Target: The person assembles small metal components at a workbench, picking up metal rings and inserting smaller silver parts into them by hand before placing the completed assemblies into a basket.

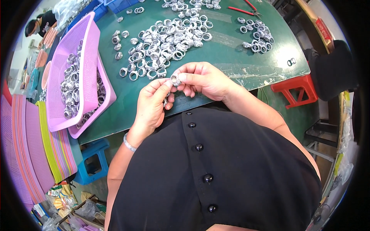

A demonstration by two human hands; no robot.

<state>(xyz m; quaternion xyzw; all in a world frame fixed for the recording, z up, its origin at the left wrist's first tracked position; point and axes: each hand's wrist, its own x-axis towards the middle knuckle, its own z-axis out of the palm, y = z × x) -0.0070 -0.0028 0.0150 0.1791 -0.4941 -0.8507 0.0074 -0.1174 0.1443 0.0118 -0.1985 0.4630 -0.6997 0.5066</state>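
Between the fingertips of both hands, just over the table's near edge, is a silvery metal ring [175, 80]. My left hand [153, 101] pinches it from the left, and at least one more ring [165, 102] is tucked in its curled fingers. From the right, thumb and forefinger of my right hand [203, 81] close on the same ring. Beyond my hands, a broad heap of similar rings [165, 42] is spread over the green table [227, 57]. A smaller group of rings [260, 36] lies at the far right.
Two pink-purple baskets [89, 77] of rings lean together at the left. Red-handled pliers [246, 9] lie at the back. A blue stool [92, 161] and a red stool [296, 90] stand beside the table. Stacked colourful baskets [34, 146] rise at far left; a person [42, 25] bends behind.
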